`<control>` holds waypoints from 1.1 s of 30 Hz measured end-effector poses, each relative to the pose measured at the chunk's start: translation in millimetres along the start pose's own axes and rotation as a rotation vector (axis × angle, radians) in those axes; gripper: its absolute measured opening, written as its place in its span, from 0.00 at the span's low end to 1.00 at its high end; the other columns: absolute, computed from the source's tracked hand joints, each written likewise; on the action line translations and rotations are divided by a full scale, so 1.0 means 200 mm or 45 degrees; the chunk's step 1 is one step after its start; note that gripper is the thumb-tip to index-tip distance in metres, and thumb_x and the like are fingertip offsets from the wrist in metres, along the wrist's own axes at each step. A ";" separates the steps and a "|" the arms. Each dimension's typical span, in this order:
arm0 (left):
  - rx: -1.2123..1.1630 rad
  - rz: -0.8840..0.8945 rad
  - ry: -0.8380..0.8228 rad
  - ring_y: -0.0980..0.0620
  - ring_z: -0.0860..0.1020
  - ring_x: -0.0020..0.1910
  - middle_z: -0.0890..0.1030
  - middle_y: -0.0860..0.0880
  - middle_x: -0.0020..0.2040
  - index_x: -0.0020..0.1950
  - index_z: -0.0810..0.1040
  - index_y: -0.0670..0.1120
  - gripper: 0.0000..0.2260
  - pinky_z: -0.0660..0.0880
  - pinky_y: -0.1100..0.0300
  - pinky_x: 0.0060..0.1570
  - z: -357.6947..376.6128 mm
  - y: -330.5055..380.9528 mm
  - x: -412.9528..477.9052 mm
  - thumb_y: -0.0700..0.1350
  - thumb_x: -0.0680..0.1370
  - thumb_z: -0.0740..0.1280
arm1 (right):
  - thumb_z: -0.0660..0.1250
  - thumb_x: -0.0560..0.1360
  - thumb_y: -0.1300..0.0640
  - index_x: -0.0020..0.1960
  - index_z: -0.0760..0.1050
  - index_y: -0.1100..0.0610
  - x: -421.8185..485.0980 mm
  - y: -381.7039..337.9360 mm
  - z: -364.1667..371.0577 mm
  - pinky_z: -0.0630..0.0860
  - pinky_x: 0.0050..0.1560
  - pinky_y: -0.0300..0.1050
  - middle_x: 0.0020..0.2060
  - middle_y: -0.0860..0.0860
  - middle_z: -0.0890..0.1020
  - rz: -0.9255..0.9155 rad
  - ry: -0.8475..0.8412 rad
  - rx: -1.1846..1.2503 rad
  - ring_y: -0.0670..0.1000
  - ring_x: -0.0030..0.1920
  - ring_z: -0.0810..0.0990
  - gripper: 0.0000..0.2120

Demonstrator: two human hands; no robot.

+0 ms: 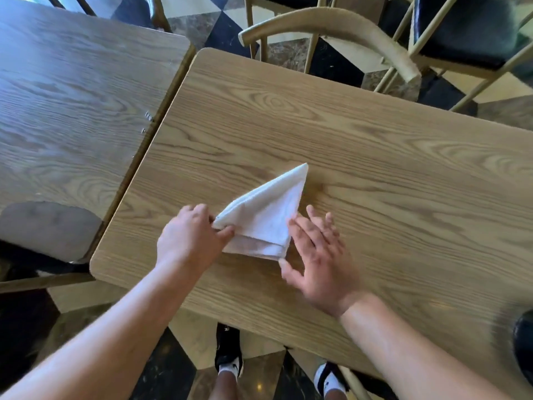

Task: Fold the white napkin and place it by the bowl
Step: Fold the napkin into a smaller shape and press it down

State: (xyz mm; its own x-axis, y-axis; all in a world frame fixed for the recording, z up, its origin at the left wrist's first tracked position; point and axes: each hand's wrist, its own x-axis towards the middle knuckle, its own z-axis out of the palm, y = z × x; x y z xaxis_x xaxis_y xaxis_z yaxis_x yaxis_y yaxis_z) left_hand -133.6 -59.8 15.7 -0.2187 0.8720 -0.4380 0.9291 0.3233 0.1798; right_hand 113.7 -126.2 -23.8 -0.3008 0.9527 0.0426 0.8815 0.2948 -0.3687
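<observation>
The white napkin [266, 216] lies on the wooden table [375, 168], folded into a triangle whose tip points away from me. My left hand [190, 238] pinches the napkin's left corner between thumb and fingers. My right hand [315, 258] is flat and spread beside the napkin's right edge, fingertips touching that edge and thumb at the lower right corner. A dark rounded object [523, 345] shows at the right frame edge; I cannot tell if it is the bowl.
A second wooden table [72, 96] adjoins on the left. Tan-framed chairs [331, 27] with dark seats stand beyond the far edge. A grey chair seat [49, 229] sits at lower left. My feet in black shoes [227, 350] stand on the patterned floor.
</observation>
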 end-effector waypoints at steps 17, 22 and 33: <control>-0.544 0.006 -0.601 0.53 0.79 0.31 0.87 0.51 0.39 0.42 0.84 0.47 0.24 0.75 0.59 0.33 0.19 0.23 -0.41 0.67 0.78 0.65 | 0.69 0.75 0.56 0.64 0.83 0.52 -0.28 0.04 0.06 0.61 0.77 0.65 0.64 0.53 0.84 -0.127 0.074 -0.107 0.63 0.72 0.76 0.18; -0.060 0.328 0.257 0.44 0.67 0.76 0.72 0.48 0.76 0.70 0.73 0.51 0.39 0.63 0.45 0.75 0.24 0.05 -0.19 0.75 0.68 0.70 | 0.74 0.67 0.59 0.62 0.83 0.53 -0.29 0.06 0.01 0.70 0.74 0.63 0.59 0.51 0.85 -0.178 -0.055 0.010 0.61 0.67 0.80 0.23; 0.139 0.540 0.191 0.47 0.45 0.85 0.53 0.50 0.86 0.82 0.61 0.55 0.52 0.42 0.35 0.81 0.31 0.00 0.09 0.80 0.63 0.59 | 0.70 0.77 0.52 0.41 0.75 0.52 0.19 0.02 -0.20 0.72 0.38 0.54 0.32 0.49 0.77 0.333 -0.384 0.660 0.52 0.36 0.75 0.08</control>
State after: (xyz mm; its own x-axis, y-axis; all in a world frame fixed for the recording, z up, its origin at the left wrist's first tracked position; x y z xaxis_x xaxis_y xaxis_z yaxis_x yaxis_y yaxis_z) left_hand -119.6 -67.0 -47.6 0.1542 0.9651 -0.2118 0.9700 -0.1071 0.2182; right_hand 120.2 -86.7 13.7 -0.2558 0.9036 -0.3435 0.6722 -0.0891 -0.7350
